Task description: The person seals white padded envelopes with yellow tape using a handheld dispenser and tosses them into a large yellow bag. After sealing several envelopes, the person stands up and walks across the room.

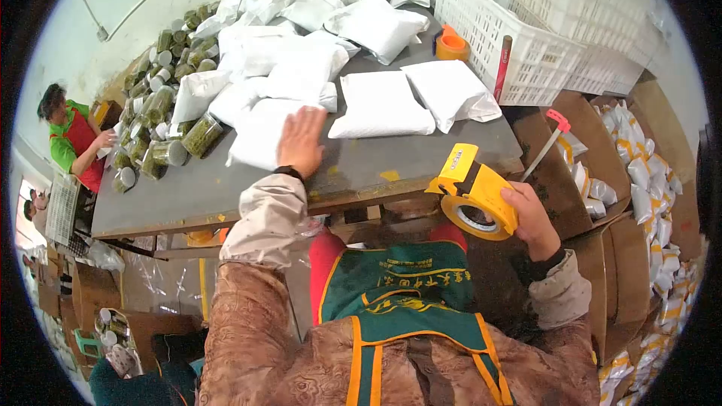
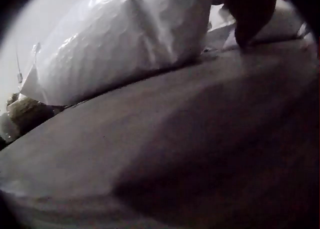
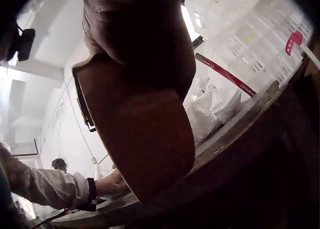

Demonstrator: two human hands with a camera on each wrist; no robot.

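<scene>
My left hand rests with fairly straight fingers on the right edge of a white padded mailer near the table's front. In the left wrist view that bubble-textured mailer lies on the grey tabletop, with dark fingers at upper right. A yellow tape dispenser with a roll of tape inside is gripped by my right hand, just off the front edge. The right wrist view shows the dispenser's shaded side under the hand. Two more white mailers lie flat right of my left hand.
Lidded jars of green contents pile up at the left, and more mailers heap behind. An orange tape roll, white crates and a red-handled tool stand right. Cartons flank the table; another person works far left.
</scene>
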